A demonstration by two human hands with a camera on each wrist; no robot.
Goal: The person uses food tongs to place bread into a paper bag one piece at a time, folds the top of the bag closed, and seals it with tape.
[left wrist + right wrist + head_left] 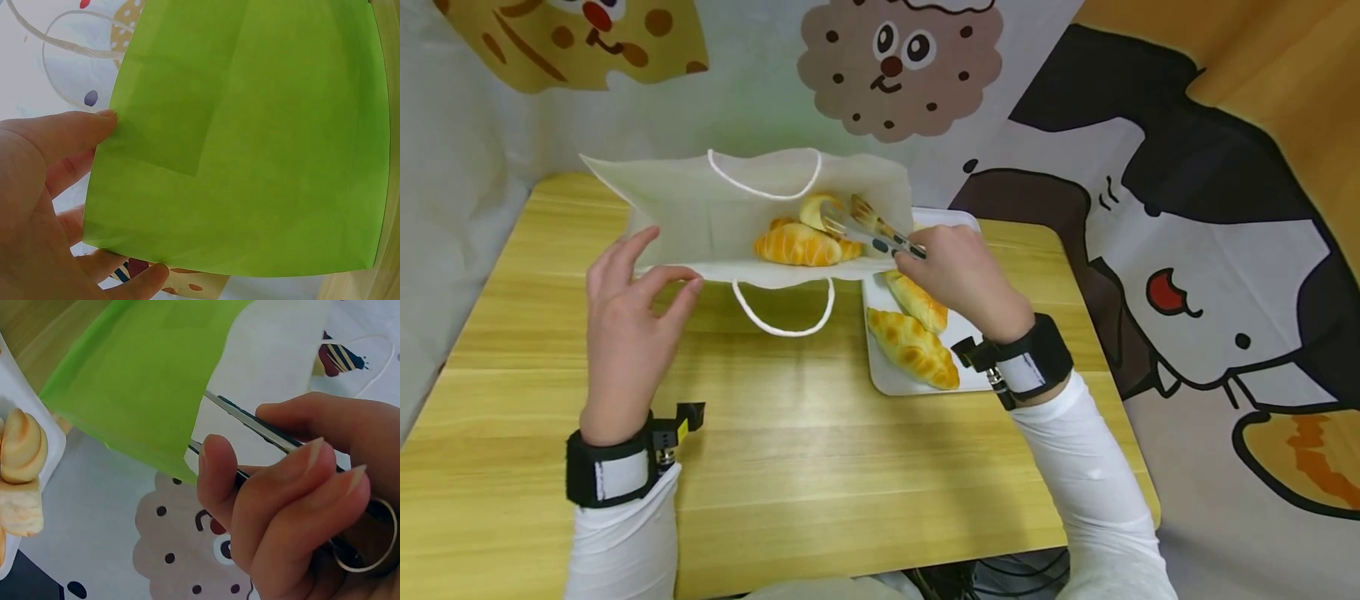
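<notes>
A paper bag (677, 217), white inside and green outside, stands on the table with its mouth facing up. My left hand (632, 308) is at its left front corner, thumb and fingers either side of the rim. In the right hand (958, 271) I grip metal tongs (880, 237), which reach over the right side into the bag. Their tips stand apart beside a curved yellow roll (815, 210). A striped bread roll (797, 244) lies in front of it inside the bag. Green paper (156, 394) hides the tong tips in the right wrist view.
To the right of the bag, a white tray (887, 385) holds more bread, including a golden spotted roll (913, 350). Two white cord handles stand out from the bag; the front handle (786, 332) hangs over the wooden table (790, 483). A cartoon-printed cloth (760, 83) hangs behind.
</notes>
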